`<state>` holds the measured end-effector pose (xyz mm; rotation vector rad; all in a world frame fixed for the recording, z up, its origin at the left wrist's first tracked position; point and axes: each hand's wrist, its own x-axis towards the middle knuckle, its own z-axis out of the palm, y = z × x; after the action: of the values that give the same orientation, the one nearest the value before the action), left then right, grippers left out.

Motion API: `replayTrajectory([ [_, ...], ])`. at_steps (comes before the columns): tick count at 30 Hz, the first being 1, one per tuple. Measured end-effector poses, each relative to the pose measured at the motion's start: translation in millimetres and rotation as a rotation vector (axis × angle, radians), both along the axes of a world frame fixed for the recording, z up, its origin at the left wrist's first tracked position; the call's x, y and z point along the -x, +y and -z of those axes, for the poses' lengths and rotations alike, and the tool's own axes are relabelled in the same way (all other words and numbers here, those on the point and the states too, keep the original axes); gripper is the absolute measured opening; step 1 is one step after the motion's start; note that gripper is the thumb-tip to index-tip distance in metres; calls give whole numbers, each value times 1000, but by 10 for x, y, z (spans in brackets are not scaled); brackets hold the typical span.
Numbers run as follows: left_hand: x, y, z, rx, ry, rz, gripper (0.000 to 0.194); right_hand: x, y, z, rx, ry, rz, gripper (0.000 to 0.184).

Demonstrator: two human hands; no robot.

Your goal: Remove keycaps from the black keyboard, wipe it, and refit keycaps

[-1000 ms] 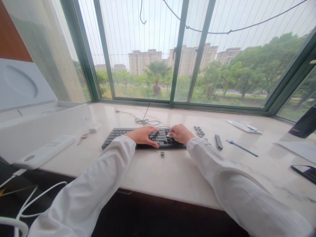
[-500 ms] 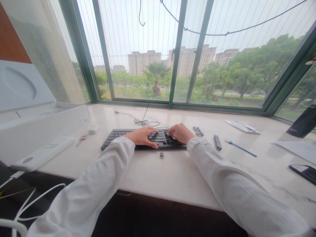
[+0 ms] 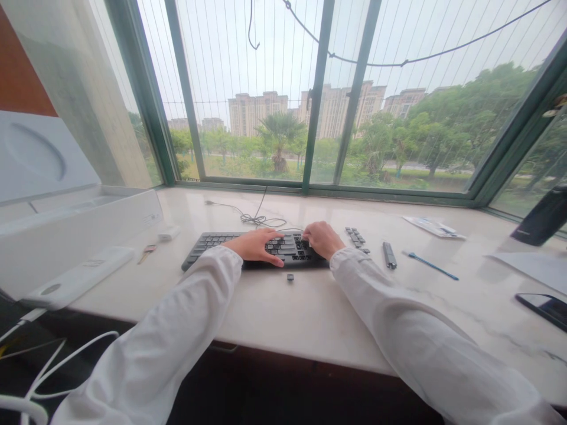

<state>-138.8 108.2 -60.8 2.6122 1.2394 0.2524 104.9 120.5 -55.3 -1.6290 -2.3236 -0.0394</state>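
Observation:
A black keyboard (image 3: pixel 212 245) lies on the pale marble window ledge (image 3: pixel 274 307). My left hand (image 3: pixel 257 245) rests flat on its middle keys, fingers stretched out and thumb along the front edge. My right hand (image 3: pixel 323 239) sits on the keyboard's right part with its fingers curled down onto the keys; what they pinch is hidden. A single loose keycap (image 3: pixel 290 276) lies on the ledge just in front of the keyboard. A short row of removed keycaps (image 3: pixel 355 237) lies right of my right hand.
A dark slim tool (image 3: pixel 389 255) and a blue stick (image 3: pixel 432 267) lie to the right, with a flat packet (image 3: pixel 434 227) behind them and a phone (image 3: pixel 543 308) at the far right. At left stand a white open box (image 3: pixel 66 230), a white device (image 3: pixel 75 277) and a key (image 3: pixel 146 252). The keyboard cable (image 3: pixel 257 218) coils behind.
My right hand has shifted slightly left on the keyboard; a small whitish thing seen at its fingertips a second ago no longer shows. My left hand has stayed put.

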Motion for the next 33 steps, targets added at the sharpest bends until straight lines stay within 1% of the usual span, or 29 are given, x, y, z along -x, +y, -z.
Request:
replayTrajectory([
  [3, 7, 13, 3, 5, 1, 7, 96, -30, 10, -35, -49, 40, 27, 27],
  [6, 10, 20, 11, 2, 4, 8, 97, 14, 48, -29, -40, 53, -14, 27],
  [10, 8, 14, 15, -8, 1, -1, 96, 142, 126, 26, 16, 10, -86, 21],
  [13, 6, 6, 13, -8, 3, 1, 97, 206, 163, 36, 38, -34, -105, 17],
  [17, 6, 9, 14, -15, 6, 5, 97, 247, 152, 13, 17, -75, -101, 20],
  [22, 2, 10, 13, -15, 9, 9, 96, 170, 136, -42, 41, -108, -141, 17],
  [25, -8, 4, 9, -18, 14, 2, 97, 74, 155, -66, 39, -114, -110, 21],
  [28, -16, -1, 4, -17, 24, -6, 98, 17, 175, -68, 69, -132, -98, 19],
  [33, -19, -6, 1, -26, 13, 10, 98, 54, 178, -27, 71, -138, -72, 18],
])
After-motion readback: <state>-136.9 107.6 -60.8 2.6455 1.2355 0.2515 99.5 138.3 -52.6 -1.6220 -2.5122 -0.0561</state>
